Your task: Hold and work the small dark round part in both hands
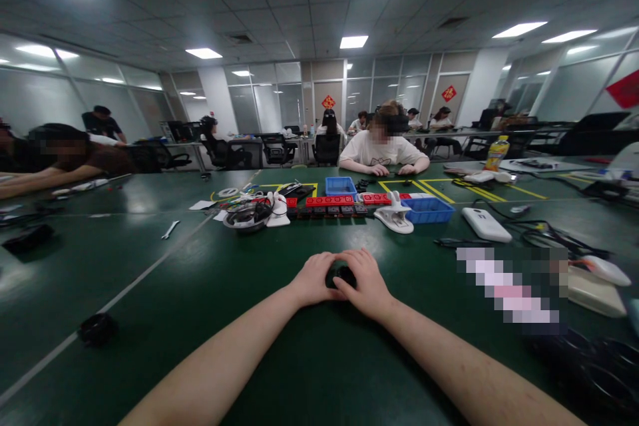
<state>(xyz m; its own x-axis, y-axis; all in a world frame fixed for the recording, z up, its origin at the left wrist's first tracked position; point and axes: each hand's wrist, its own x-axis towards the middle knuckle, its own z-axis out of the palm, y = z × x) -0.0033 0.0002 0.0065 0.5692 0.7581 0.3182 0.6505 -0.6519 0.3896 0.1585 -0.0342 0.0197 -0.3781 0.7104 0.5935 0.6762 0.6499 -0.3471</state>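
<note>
Both my hands rest together on the green table [210, 293] straight ahead of me. My left hand [313, 277] and my right hand [363, 281] close from either side around a small black object [341, 276], which shows only in the gap between the fingers. Most of that object is hidden, so I cannot tell what it is. Beyond my hands lies a row of red and black blocks [332, 205], with two white clamp-like tools [396, 216] beside it.
Two blue bins [428, 210] stand behind the row. A coil of cable in a round holder [247, 215] lies at the left of the row. A white box [485, 223] with cables lies right, a black lump [98, 329] near left. A person sits opposite; others work around.
</note>
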